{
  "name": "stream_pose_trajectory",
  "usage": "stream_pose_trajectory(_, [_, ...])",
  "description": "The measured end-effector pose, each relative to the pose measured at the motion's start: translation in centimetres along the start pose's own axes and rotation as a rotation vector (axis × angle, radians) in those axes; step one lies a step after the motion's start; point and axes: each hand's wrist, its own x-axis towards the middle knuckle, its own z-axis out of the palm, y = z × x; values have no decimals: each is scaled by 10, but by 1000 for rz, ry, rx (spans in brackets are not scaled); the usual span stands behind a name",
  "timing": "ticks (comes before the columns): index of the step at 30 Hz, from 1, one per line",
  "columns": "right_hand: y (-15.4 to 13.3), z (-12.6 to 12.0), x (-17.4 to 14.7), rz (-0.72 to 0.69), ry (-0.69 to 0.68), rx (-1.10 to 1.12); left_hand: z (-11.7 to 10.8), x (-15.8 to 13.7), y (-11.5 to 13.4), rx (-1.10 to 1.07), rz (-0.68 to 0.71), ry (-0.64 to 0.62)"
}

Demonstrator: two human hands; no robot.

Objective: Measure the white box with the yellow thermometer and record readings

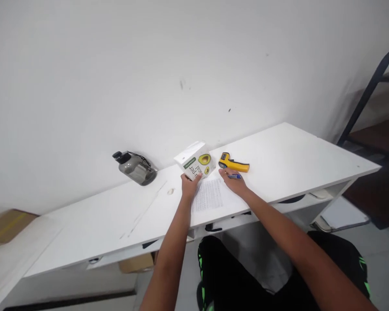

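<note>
Box (196,159): white carton with avocado print, standing tilted on the tabletop (294,155); printed face toward the camera, long axis running from 10 to 4 o'clock.
Left hand (189,185): fingers closed on the box's near lower corner, at 6 o'clock of it.
Right hand (235,181): flat on the paper's edge, pinching a blue pen (234,176).
Pen: lies along 9 to 3 o'clock.
Paper (209,195): written sheet between the hands.
Thermometer (233,163): yellow, at 3 o'clock of the box, its handle end at 3 o'clock.
Bottle (135,167): grey, at 9 o'clock, by the wall.
</note>
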Motion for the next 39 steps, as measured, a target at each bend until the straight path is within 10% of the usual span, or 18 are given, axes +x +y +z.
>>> stream_pose_trajectory(19, [10,8,1,-135,39,-100,-8,3,-10,-22,94,-14])
stream_pose_trajectory(28, [2,21,-7,-541,-189,-878,-25,-22,13,19,-38,49])
stream_pose_trajectory(34, [6,22,-4,-466,-98,-874,-24,-14,8,-48,-38,63])
stream_pose_trajectory(39, [-1,17,0,-256,330,-930,-25,-13,6,-62,-52,47])
